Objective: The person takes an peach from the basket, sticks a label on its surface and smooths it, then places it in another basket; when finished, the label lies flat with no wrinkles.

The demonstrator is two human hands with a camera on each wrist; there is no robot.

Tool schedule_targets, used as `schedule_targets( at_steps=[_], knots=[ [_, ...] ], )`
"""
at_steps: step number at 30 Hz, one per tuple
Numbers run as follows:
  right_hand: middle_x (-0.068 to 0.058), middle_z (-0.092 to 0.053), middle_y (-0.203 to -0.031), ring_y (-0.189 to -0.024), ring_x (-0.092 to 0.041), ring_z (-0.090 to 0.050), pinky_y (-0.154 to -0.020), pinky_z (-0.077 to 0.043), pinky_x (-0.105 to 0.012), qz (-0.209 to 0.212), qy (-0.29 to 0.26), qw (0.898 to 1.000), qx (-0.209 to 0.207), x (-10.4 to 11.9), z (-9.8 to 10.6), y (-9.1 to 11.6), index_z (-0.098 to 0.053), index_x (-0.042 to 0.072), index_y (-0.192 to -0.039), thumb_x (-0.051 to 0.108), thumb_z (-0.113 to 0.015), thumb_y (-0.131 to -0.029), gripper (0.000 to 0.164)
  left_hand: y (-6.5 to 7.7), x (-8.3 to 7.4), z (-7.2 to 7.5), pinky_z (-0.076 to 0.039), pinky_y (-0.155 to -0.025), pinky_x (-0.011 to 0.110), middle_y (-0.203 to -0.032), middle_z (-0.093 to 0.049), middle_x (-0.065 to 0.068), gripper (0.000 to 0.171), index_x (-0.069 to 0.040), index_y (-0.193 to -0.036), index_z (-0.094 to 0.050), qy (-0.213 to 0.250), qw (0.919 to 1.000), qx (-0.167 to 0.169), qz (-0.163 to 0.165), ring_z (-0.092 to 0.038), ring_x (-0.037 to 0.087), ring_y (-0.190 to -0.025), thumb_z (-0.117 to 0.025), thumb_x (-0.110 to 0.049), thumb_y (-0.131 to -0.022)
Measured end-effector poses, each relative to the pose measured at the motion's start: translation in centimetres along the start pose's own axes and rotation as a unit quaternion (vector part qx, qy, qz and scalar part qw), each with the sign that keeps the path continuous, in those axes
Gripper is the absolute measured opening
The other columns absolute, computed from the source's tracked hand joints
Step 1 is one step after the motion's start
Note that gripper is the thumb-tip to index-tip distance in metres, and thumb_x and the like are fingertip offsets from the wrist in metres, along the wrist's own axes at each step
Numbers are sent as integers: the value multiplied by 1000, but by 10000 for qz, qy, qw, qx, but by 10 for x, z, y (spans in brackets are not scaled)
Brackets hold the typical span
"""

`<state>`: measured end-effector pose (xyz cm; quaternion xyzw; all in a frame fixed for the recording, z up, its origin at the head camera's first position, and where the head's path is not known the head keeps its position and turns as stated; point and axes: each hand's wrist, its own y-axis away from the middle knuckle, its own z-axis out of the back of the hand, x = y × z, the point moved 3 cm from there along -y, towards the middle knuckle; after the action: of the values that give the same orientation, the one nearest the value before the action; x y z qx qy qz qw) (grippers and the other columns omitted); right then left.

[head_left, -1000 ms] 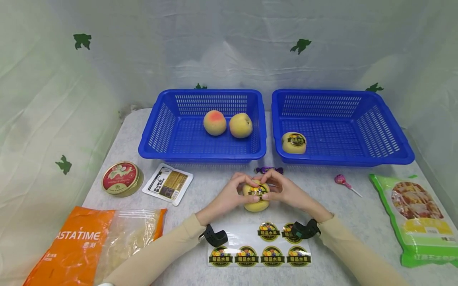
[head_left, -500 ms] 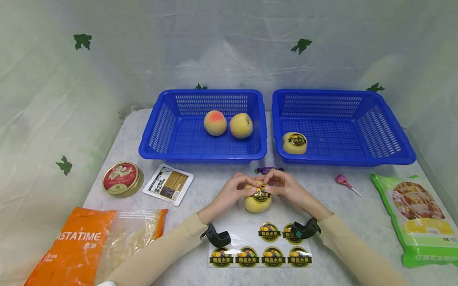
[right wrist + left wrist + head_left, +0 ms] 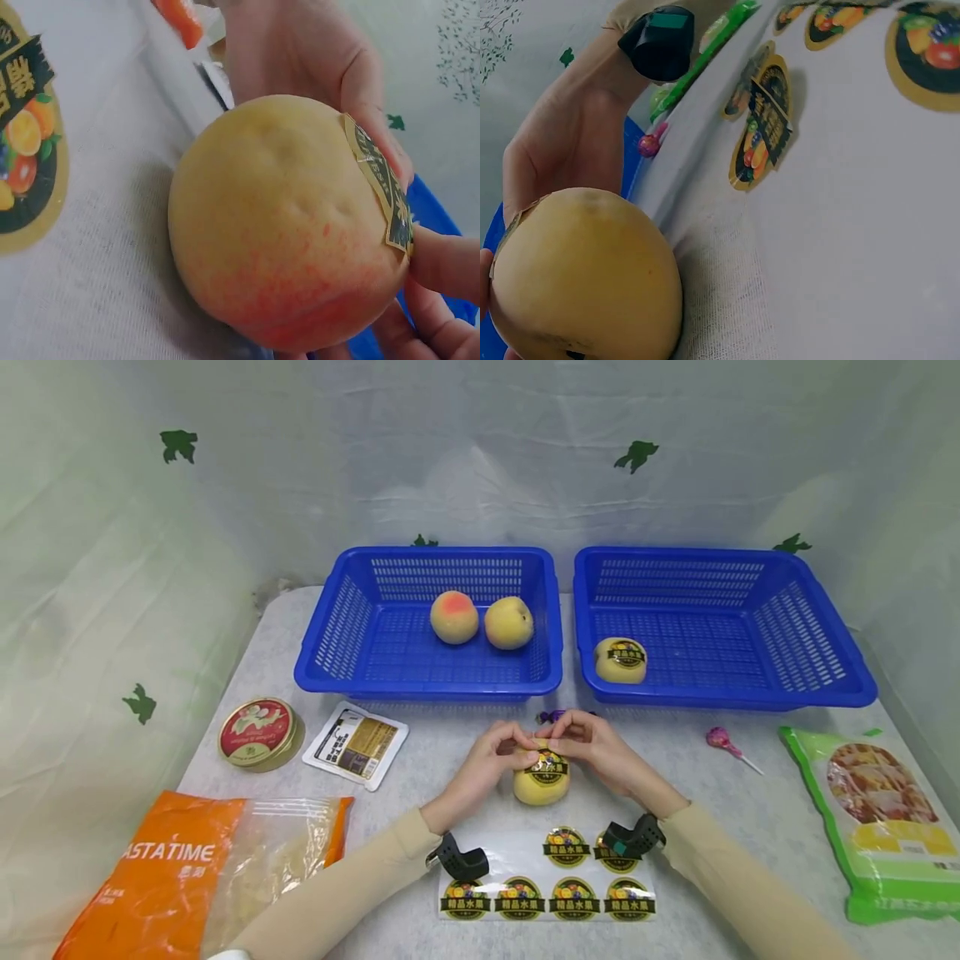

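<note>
A yellow peach (image 3: pixel 542 791) stands on the table between both hands, with a round black-and-gold fruit sticker (image 3: pixel 547 763) on its top. My left hand (image 3: pixel 483 767) holds it from the left, the thumb at the sticker's left edge. From the right side my right hand (image 3: pixel 602 755) grips it, thumb and fingertips near the sticker's upper edge. In the right wrist view the peach (image 3: pixel 281 225) shows a red blush, and the sticker (image 3: pixel 379 180) lies curved on its skin. The farther fingers are partly hidden behind the fruit.
A sheet of stickers (image 3: pixel 517 860) lies before the hands. The left blue basket (image 3: pixel 427 687) holds two peaches; the right one (image 3: pixel 720 695) holds one stickered peach. Around are a round tin (image 3: pixel 257 733), flat packet (image 3: pixel 356 745), candy (image 3: pixel 551 717), lollipop (image 3: pixel 718 738), orange bag (image 3: pixel 157 868) and green bag (image 3: pixel 877 827).
The right thumb has moved from the sticker's right side up toward its upper edge, uncovering more of the print. Both hands stay at the peach.
</note>
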<state>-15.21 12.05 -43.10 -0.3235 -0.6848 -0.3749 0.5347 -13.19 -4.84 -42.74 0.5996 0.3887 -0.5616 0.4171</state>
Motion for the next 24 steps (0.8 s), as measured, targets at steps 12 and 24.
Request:
schedule_targets(
  at_steps=[12, 24],
  knots=[
    [-19, -46, -125, -117, -30, -44, -93, -38, -35, 580, 508, 9922, 983, -4, 11, 5, -46, -5, -103, 2, -63, -82, 28, 17, -31, -5, -36, -89, 41, -104, -42, 10, 29, -1, -95, -51, -1544, 9865, 420, -348, -41, 21, -100, -71, -9, -76],
    [-19, -44, -125, -117, -31, -42, -92, -39, -35, 584, 475, 9915, 1061, -9, 14, 7, -44, -4, -104, 1, -61, -84, 27, 17, -30, -5, -38, -89, 42, -103, -43, 11, 20, 1, -93, -54, -1410, 9878, 498, -424, -41, 20, -99, -67, -7, -80]
  ],
)
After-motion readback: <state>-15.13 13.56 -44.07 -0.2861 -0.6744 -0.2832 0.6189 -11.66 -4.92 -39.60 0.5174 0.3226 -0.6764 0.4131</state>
